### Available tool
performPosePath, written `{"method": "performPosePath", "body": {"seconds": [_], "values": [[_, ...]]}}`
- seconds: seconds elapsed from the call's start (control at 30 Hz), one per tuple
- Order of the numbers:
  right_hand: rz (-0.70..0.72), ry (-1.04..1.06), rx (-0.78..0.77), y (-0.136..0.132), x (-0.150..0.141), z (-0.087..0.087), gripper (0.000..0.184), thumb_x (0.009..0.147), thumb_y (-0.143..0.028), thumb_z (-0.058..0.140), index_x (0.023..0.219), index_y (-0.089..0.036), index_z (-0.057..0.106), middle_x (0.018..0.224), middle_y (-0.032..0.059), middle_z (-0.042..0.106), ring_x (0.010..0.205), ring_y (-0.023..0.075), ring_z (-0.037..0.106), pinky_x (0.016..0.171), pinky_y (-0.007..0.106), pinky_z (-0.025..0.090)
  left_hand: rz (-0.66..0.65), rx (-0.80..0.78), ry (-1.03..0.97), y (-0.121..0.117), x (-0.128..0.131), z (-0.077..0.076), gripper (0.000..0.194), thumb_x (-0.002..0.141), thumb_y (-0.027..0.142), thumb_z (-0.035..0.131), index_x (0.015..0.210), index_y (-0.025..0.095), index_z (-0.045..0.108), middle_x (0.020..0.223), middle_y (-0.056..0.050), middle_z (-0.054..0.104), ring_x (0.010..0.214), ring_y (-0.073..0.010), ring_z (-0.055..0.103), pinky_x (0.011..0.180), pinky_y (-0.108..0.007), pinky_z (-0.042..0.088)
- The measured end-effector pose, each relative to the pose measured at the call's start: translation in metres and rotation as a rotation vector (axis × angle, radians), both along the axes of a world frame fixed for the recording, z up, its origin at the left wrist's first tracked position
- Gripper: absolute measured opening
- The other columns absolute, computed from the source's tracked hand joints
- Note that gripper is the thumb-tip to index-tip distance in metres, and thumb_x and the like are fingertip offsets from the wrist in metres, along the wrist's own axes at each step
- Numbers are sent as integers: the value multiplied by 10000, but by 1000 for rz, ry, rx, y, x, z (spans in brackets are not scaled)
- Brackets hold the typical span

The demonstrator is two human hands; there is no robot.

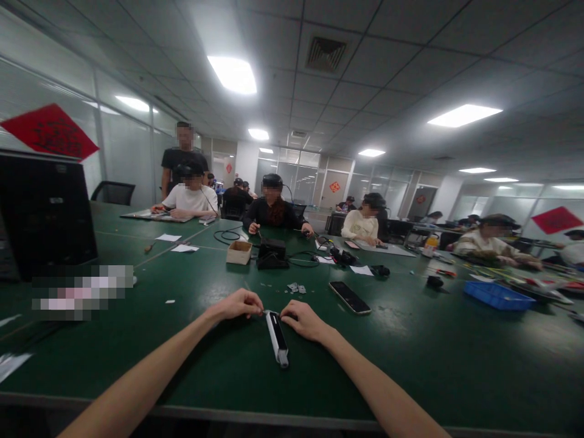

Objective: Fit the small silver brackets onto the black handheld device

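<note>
A long, slim white device with a black face point(277, 334) lies on the green table point(205, 359), one narrow end toward me. My left hand point(239, 304) is closed in a pinch at the left of its far end. A tiny part at those fingertips is too small to name. My right hand point(305, 319) has its fingers curled together at the device's far right corner, touching or nearly touching it. What the right fingertips hold, if anything, is hidden. Just beyond the hands lie several small grey pieces point(296, 288).
Right of my hands lies a smartphone point(350, 297). Farther off are a small cardboard box point(239, 253), a black box-shaped thing point(272, 253), cables and a blue tray point(498, 295). A black computer case point(45, 213) stands at left. Several people sit around the tables.
</note>
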State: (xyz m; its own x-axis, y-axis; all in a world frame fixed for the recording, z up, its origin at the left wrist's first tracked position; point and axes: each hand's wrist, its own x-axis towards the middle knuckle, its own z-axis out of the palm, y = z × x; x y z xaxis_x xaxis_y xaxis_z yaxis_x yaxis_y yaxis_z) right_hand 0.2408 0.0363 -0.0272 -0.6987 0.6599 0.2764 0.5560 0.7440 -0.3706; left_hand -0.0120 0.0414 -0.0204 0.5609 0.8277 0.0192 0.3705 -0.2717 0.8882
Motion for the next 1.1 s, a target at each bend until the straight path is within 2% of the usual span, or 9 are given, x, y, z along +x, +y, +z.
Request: {"method": "performPosePath", "body": {"seconds": [0.2,0.43,0.8,0.87,1.1], "values": [[-87,54,-15,5,-4,-6,149,817,-236,558,939,-163,604,864,38,592,761,138,544,703,238,442,-30,95,35,-4,6,-2,283,722,378,611,854,131,647,762,-17,632,586,-95,480,541,-202,367],[-22,20,-8,5,-3,0,186,866,-212,484,965,-176,636,944,55,591,886,150,549,812,244,427,18,167,110,-14,13,1,264,748,377,587,862,146,644,770,-9,634,669,-125,542,610,-206,403],[-21,39,-5,3,2,1,222,879,-239,470,960,-177,667,924,56,587,857,141,549,793,229,423,118,535,253,-17,18,2,177,779,331,588,814,175,664,791,-19,645,725,-139,556,684,-216,402],[-25,38,-6,3,2,0,226,883,-244,463,956,-181,667,925,55,583,853,142,548,786,232,426,142,528,256,-18,20,3,183,773,335,590,801,172,667,766,-19,643,703,-137,553,670,-217,402],[-75,22,-29,1,3,1,209,871,-261,484,951,-180,660,935,55,583,845,146,546,752,238,438,201,274,179,-26,28,4,323,760,416,544,823,123,663,661,-14,613,481,-96,478,517,-213,393]]}}
